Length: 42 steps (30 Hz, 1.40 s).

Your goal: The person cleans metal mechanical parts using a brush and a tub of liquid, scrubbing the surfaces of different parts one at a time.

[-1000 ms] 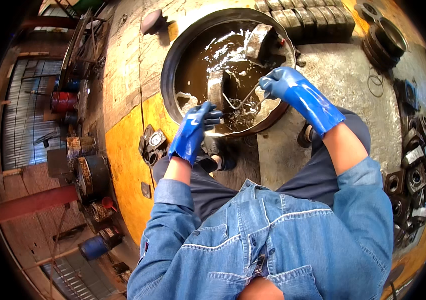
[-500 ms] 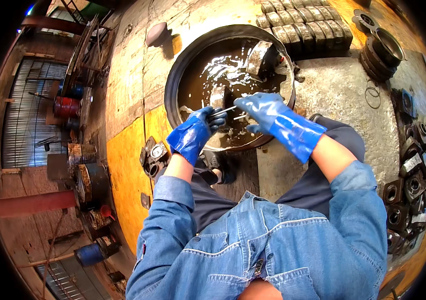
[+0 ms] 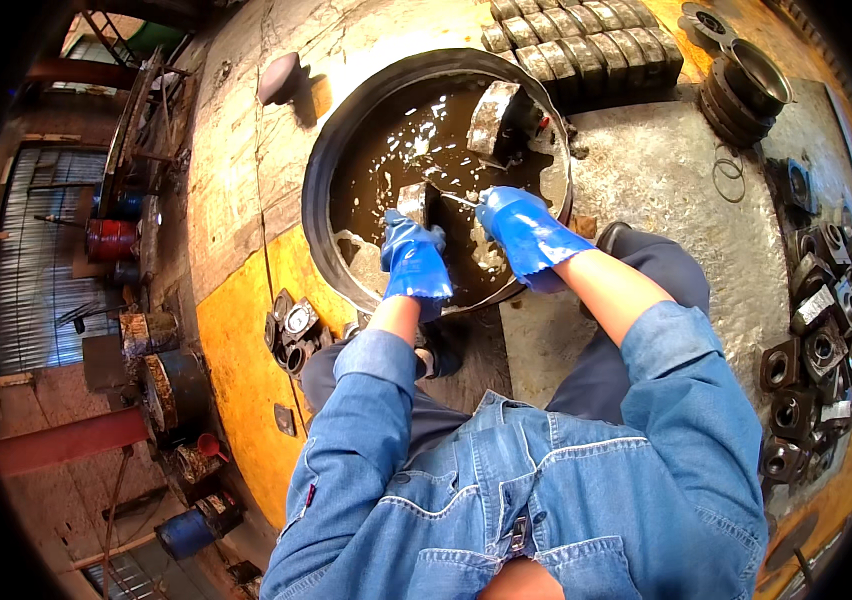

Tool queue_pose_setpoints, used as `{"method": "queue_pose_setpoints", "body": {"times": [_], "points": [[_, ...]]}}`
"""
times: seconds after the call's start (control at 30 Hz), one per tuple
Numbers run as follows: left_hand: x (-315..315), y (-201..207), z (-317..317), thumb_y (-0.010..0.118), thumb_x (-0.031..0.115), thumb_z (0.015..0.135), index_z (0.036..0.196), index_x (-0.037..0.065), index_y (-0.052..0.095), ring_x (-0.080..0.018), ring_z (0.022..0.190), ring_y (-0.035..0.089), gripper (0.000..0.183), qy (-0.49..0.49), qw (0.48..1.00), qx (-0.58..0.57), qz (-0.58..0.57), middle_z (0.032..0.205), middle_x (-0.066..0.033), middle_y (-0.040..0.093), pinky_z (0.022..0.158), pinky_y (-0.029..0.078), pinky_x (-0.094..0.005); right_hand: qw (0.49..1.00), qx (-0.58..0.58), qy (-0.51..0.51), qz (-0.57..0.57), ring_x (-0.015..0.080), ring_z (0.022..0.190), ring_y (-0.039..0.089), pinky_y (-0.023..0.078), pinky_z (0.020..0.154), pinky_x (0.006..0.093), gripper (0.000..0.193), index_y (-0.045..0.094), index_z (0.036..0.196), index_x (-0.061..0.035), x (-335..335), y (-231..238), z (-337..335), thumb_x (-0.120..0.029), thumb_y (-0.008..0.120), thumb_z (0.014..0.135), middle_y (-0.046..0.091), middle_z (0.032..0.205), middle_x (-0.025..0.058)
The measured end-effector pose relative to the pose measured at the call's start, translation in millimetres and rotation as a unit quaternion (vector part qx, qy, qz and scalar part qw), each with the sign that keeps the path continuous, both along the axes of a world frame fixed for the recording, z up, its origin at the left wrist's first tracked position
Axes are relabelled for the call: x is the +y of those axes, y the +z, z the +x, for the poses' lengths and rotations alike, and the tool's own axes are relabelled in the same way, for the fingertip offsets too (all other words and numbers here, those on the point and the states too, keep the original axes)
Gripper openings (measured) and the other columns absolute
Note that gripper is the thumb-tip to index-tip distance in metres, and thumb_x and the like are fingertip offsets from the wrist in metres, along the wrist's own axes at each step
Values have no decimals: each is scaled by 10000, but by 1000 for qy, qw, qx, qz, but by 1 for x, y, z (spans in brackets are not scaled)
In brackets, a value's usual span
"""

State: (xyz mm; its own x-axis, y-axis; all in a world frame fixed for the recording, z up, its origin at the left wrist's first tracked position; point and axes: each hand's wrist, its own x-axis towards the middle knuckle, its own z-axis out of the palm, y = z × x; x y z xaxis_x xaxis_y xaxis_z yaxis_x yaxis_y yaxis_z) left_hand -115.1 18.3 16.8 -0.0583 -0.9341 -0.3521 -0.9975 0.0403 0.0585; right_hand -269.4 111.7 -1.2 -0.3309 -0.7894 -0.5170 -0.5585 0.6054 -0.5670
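Both my hands wear blue rubber gloves over a round dark tub (image 3: 318,190) of murky brown liquid. My left hand (image 3: 413,250) has its fingers curled on the near end of a curved metal block (image 3: 412,198) that stands partly out of the liquid. In my closed right hand (image 3: 521,228) is a thin pale rod (image 3: 458,200), its end pointing left toward that block. What kind of tool it is, I cannot make out. A larger curved metal block (image 3: 493,122) rests in the tub's far right side.
Rows of similar blocks (image 3: 586,60) lie beyond the tub. Stacked metal rings (image 3: 736,100) stand at the far right, with many square-flanged parts (image 3: 824,348) along the right. Small metal parts (image 3: 298,322) lie left of my knee. A brown rounded object (image 3: 279,78) sits far left.
My left hand has come down onto the nearer block, its fingers closing there. My right hand has moved slightly and still holds the rod. The view has shifted a little.
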Motion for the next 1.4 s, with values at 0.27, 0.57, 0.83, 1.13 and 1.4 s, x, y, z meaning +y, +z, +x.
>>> {"method": "queue_pose_setpoints", "body": {"times": [0.27,0.57,0.83,1.13,1.4], "points": [[-10,-17,17,783,294,834,1372,6,387,-408,1257,661,727,6,998,-43,43,1367,-247,641,1047,519,-569,994,36,78,73,376,1132,722,588,936,455,292,779,1176,-109,-46,-51,40,-205,624,949,742,1226,175],[-32,8,66,749,406,821,1436,-43,505,-436,1289,626,799,-48,993,70,81,1364,-307,642,1092,492,-458,956,113,216,162,345,1129,745,613,848,542,300,773,1219,-111,-52,-25,54,-160,676,939,758,1261,98],[-51,-10,94,698,415,810,1517,-11,464,-438,1289,621,858,-42,993,103,44,1393,-312,620,1105,490,-458,953,138,199,181,355,1088,756,607,836,558,301,775,1201,-81,-69,-24,78,-134,708,912,775,1205,118],[-57,-11,95,678,409,848,1563,-38,364,-418,1284,633,900,-54,993,73,76,1375,-307,636,1110,490,-455,955,158,198,152,347,1167,719,589,919,528,353,676,1318,-62,-49,5,82,-116,551,992,720,1305,161],[-66,-8,94,686,448,827,1598,-10,349,-403,1335,602,958,-33,990,63,124,1434,-294,600,1149,468,-440,959,179,172,133,335,1094,754,591,813,560,277,720,1199,-38,-48,-12,83,-107,592,963,781,1160,140]]}}
